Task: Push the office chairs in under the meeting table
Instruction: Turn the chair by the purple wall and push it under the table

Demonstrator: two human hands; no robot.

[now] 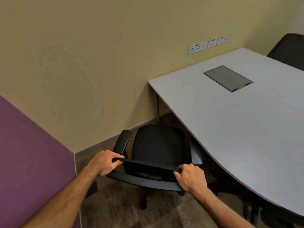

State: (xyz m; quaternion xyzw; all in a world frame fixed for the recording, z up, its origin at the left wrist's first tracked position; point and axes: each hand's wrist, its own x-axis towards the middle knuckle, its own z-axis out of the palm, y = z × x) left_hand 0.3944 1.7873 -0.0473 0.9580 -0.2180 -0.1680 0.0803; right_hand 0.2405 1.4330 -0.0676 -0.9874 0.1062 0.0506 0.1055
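We grip the office chair [158, 145] backrest with both hands, left hand [105, 162] and right hand [191, 176]; next, we judge, push toward two o'clock, under the worktop [238, 122].

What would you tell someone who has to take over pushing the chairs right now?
Left hand: fingers curled over the left end of the chair's backrest top.
Right hand: gripping the right end.
Office chair: beside the meeting table's edge, seat mostly out in the open, right armrest just at the tabletop's edge.
Second chair: at the far side, only its back shows.
Done: chair grasped.
Left: roll it under the table, then check the others.
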